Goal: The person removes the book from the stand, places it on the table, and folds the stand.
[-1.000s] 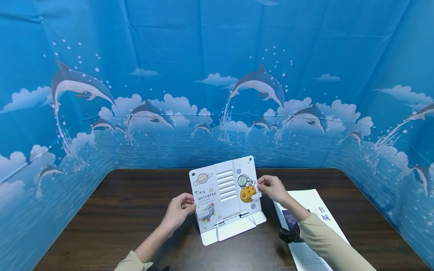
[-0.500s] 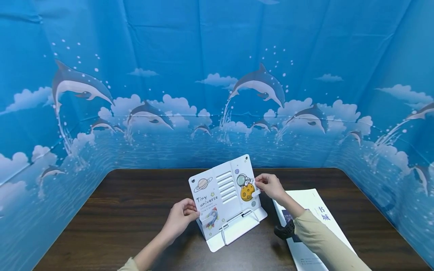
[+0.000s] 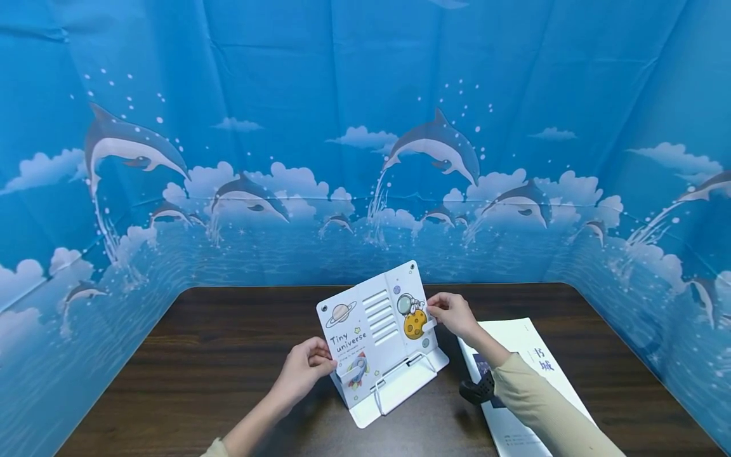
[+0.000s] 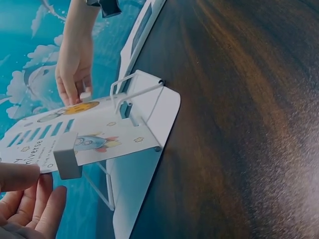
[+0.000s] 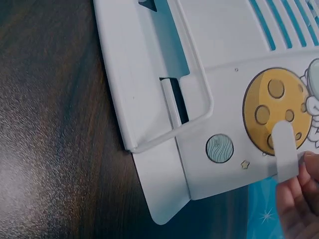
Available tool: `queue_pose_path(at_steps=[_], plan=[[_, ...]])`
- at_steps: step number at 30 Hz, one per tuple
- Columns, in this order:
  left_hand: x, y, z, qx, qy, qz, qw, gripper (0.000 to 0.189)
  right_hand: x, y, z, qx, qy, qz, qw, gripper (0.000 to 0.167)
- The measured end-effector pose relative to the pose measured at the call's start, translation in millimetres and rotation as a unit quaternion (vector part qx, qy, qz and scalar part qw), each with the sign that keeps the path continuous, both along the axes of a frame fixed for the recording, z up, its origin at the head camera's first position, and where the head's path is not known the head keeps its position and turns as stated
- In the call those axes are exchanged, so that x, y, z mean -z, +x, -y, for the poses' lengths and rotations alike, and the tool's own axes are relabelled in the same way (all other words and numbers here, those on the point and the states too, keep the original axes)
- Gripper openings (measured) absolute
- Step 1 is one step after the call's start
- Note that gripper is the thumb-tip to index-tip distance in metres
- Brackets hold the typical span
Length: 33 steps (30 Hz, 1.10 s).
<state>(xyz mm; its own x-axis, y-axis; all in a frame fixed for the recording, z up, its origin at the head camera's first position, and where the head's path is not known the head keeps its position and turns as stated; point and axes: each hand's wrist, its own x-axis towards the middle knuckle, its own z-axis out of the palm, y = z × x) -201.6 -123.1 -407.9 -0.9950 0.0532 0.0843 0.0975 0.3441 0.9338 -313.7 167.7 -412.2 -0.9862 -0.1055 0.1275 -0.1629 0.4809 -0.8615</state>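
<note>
A white book stand (image 3: 374,330) printed with a planet, a rocket and an astronaut stands tilted back on the dark table, turned at an angle. Its base plate and white wire page holder face the near side. My left hand (image 3: 305,371) pinches the stand's left edge beside the side clip (image 4: 68,155), thumb on the front and fingers behind. On the opposite edge, my right hand (image 3: 454,314) pinches the panel just above the other clip (image 5: 285,152). In the left wrist view a wire prop (image 4: 105,186) shows behind the panel.
A white book (image 3: 537,381) with a dark cover picture lies at the right, partly under the right forearm. The dark wooden table (image 3: 188,374) ends at a blue dolphin-print curtain (image 3: 297,127) at the back and sides.
Both hands have turned the book stand: its left side came nearer and its right side shifted slightly left and back. In the last half second it has barely moved.
</note>
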Motion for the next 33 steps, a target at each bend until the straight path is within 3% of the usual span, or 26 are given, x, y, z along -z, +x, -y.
queue_pose_path(at_steps=[5, 15, 24, 33], plan=[[-6.8, -4.2, 2.9, -0.001, 0.0, -0.015, 0.9999, 0.015, -8.9, 10.2, 0, 0.027, -0.003, -0.001, 0.9996, 0.017], [-35.3, -17.3, 9.3, -0.046, 0.029, -0.04, 0.9977, 0.022, -15.0, 47.1, -1, 0.037, 0.001, 0.009, 0.9993, 0.016], [-44.5, -25.1, 10.8, -0.032, 0.02, -0.067, 0.9971, 0.022, 3.8, 79.8, 8, 0.028, -0.024, 0.068, 0.997, 0.014], [-43.7, -26.0, 9.2, -0.03, 0.014, -0.07, 0.997, 0.02, 26.7, 99.8, 25, -0.045, -0.072, 0.102, 0.9911, 0.024]])
